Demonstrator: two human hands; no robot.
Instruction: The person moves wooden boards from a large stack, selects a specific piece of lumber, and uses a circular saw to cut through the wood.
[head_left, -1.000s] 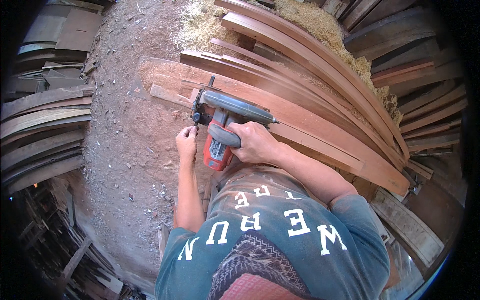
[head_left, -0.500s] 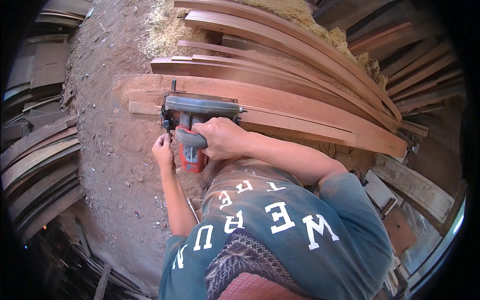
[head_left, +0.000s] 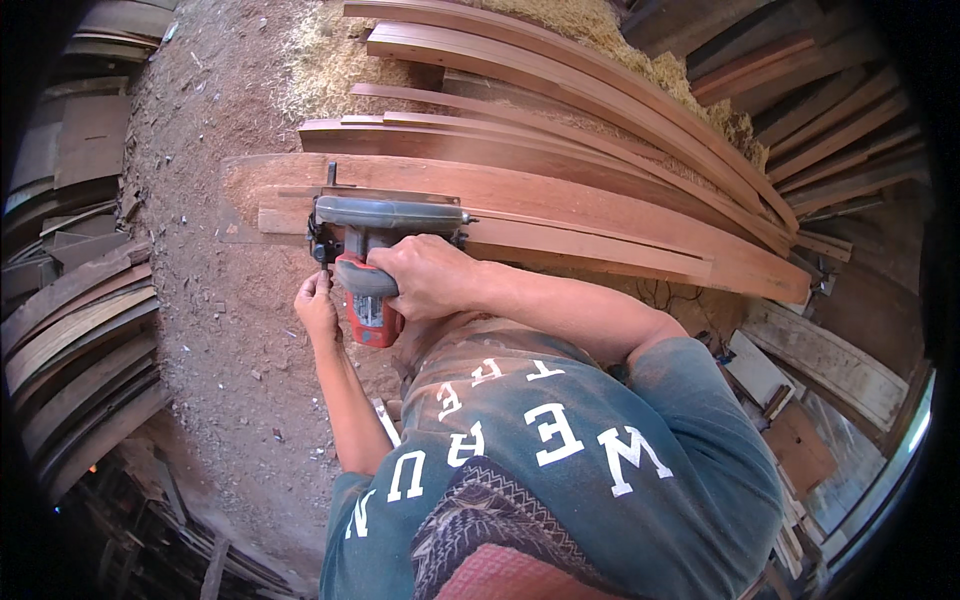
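My right hand (head_left: 432,275) is wrapped round the rear handle of a red and grey circular saw (head_left: 385,214). The saw sits on a narrow board (head_left: 590,247) that lies along a wide reddish plank (head_left: 560,195). A thin dark cut line runs along the wood to the right of the saw. At the saw's front left, my left hand (head_left: 317,308) pinches the near end of a dark guide bar (head_left: 324,268) that sticks out from the saw. The blade is hidden under the saw's body.
Several long planks (head_left: 560,75) lie stacked beyond the work, with pale wood shavings (head_left: 330,65) around them. More boards (head_left: 85,330) are piled at the left. Old timber (head_left: 830,365) and panels stand at the right. The dirt floor (head_left: 230,340) carries sawdust and small scraps.
The saw has slid a little to the left along the board. Both my hands have moved left with it, keeping their grip.
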